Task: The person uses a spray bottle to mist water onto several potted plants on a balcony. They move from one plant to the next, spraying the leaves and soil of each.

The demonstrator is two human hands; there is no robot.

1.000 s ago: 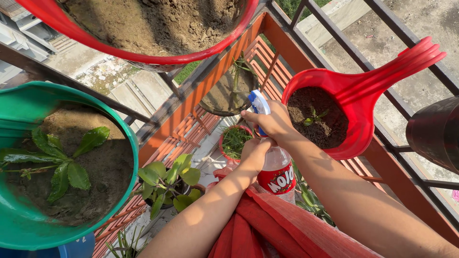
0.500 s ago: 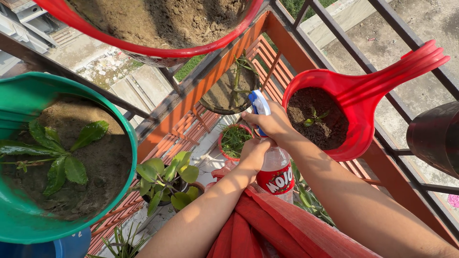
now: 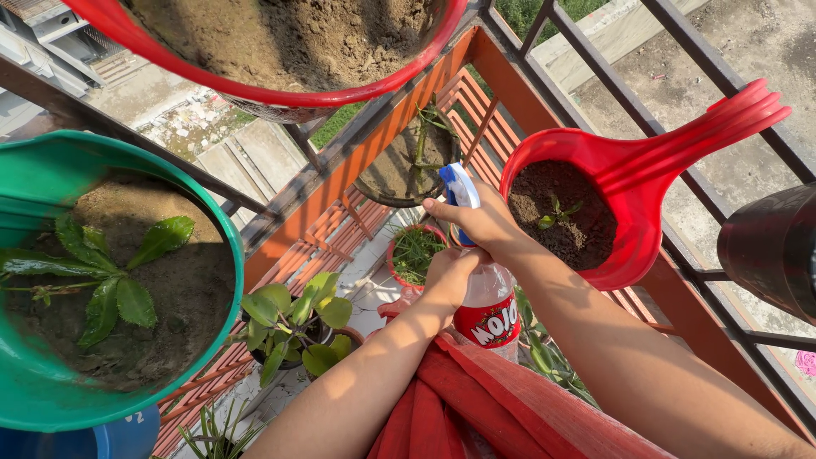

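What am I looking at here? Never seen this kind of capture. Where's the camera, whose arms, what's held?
No machine here: these are a person's two bare arms, filmed by one camera worn on their head and looking down over a balcony corner.

The right hand sits on top of a clear plastic spray bottle with a red label, fingers over its blue and white spray head. The left hand has its grip on the bottle's neck from the side.

Around the hands, pots hang on the railing: a red scoop-shaped pot of dark soil with a tiny seedling at right, a green pot with a leafy plant at left, and a large red pot of dry soil at top. Smaller potted plants stand on the floor below. Red cloth covers the person's lap.
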